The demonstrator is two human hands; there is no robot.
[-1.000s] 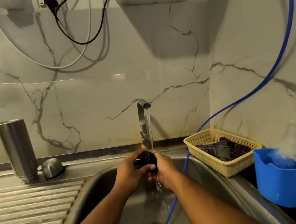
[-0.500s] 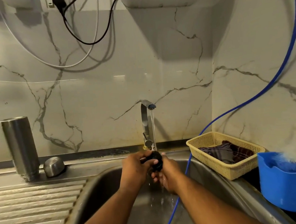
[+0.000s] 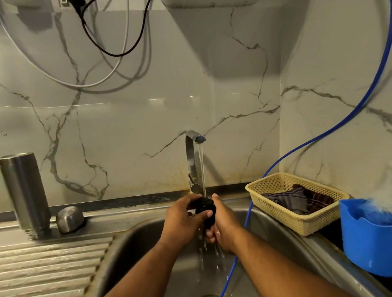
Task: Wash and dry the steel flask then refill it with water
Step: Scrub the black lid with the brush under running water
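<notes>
Directly under the tap (image 3: 192,162), in its running stream, the left hand (image 3: 183,218) and right hand (image 3: 223,225) both curl around a small dark piece (image 3: 205,208), gripping it from either side; what it is cannot be told. The steel flask (image 3: 25,190) stands well left of the tap on the counter (image 3: 130,214), upright, its long axis vertical, with a rounded steel cap (image 3: 70,219) just beside it on the tap's side. The left hand is nearer, so a reach for the flask would likely go leftward.
</notes>
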